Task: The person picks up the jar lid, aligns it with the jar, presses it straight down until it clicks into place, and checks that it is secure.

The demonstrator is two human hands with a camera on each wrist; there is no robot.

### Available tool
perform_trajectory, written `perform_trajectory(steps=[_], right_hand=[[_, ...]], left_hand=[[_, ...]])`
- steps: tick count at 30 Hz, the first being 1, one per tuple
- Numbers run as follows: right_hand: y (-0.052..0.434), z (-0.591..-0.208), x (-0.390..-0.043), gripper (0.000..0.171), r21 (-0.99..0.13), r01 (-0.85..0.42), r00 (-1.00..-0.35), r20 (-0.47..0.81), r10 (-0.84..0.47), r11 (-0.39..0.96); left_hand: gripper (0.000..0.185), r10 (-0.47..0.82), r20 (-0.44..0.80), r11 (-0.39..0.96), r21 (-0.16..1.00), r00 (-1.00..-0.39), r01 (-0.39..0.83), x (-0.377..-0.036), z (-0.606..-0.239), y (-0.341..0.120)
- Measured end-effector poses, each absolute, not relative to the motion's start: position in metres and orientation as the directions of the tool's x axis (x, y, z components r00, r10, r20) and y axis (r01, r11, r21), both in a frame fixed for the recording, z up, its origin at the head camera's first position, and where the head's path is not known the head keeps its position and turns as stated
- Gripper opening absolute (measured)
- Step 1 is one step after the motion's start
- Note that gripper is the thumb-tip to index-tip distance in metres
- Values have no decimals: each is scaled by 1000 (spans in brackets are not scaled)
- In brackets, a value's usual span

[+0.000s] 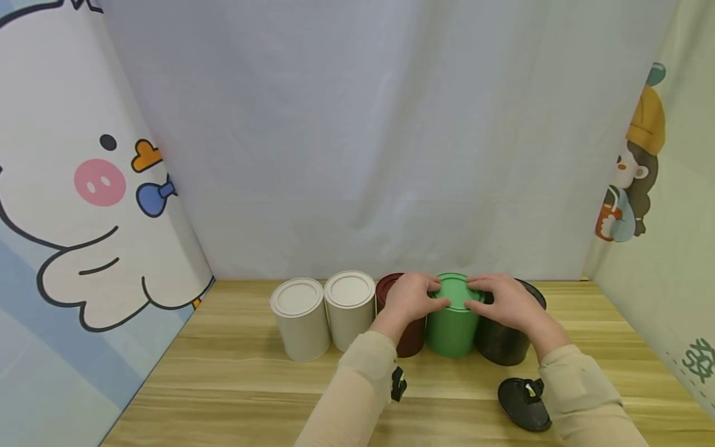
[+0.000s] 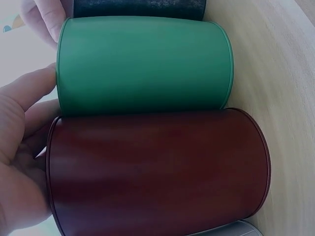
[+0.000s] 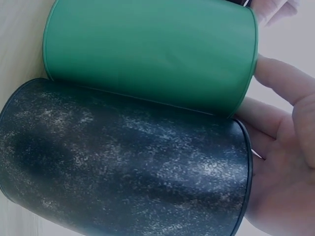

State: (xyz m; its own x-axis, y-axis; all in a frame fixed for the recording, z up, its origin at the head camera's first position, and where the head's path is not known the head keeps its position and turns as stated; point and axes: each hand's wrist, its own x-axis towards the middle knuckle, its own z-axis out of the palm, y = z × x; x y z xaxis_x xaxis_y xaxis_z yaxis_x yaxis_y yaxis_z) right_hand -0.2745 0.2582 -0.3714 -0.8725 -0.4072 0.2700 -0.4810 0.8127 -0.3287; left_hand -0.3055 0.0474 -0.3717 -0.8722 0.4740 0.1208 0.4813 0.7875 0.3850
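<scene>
A green can (image 1: 452,335) stands upright in a row, its green lid (image 1: 455,290) on top. At the lid's left edge my left hand (image 1: 412,298) holds the rim between thumb and fingers. My right hand (image 1: 505,302) grips the opposite edge the same way. Under the left hand is a dark red can (image 1: 412,344), touching the green one in the left wrist view. A mottled black can (image 3: 123,157) sits beside the green can, below my right hand; that hand covers much of its top.
Two white cans (image 1: 304,335) with white lids stand at the row's left end. A round black disc, like a lid (image 1: 522,410), lies near my right forearm. Behind the row hangs a pale curtain (image 1: 357,155), close to the wooden table's (image 1: 223,385) back edge.
</scene>
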Motion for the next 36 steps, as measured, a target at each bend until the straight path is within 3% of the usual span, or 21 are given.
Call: perform_trajectory(steps=[29,33,36], right_hand=[[261,-378,-271,45,-363,-483,-869,308,-387,797],[262,-383,-268,44,-340,-480,-863,346,-368,809],[261,-387,-266,42,-311,-496,-840,406,-359,810]], left_hand=[[41,497,180,761,380,-849,526,-304,-377,46],[37,511,208,767,327,-834,552,-302,-377,46],[29,533,288,773,216,-796,596,-300,-378,46]])
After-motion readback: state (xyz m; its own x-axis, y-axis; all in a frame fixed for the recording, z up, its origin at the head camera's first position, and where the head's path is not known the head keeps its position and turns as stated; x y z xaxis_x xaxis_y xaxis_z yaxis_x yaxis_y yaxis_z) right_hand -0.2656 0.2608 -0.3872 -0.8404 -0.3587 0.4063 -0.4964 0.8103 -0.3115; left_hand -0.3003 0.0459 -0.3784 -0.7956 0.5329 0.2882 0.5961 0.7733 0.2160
